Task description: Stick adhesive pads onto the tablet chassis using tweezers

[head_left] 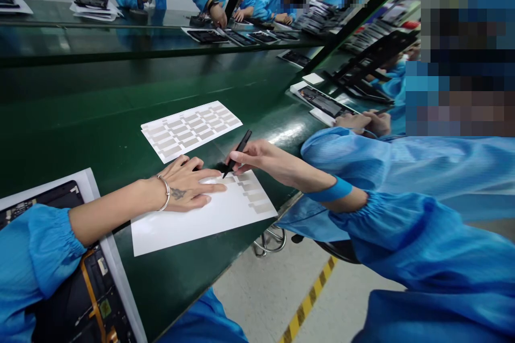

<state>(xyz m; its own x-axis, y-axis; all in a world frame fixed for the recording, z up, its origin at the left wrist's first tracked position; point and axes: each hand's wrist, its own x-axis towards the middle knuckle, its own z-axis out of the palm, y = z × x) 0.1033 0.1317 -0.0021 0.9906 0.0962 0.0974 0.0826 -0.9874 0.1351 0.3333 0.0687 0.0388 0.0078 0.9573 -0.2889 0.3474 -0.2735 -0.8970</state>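
Note:
A white sheet (173, 233) with grey-beige stickers (257, 198) on its right part lies at a slant on the green bench. My left hand (187, 185) rests flat on it, fingers spread and holding nothing. In my right hand (257, 155) is a slim black pen-like tool (240, 151) with a pointed tip. Its tip is at the sheet's far edge, close to my left fingertips. Just beyond lies a second sticker sheet (193, 128), filled with rows of grey labels. Under my left forearm, an opened black tablet-like device (68, 300) lies on white paper.
The green bench (80, 102) ends along a slanted front edge. At right, a co-worker's hands (362, 122) are near another opened device (322, 99). More people in blue stand across the raised shelf (120, 37). A stool base (271, 241) is below.

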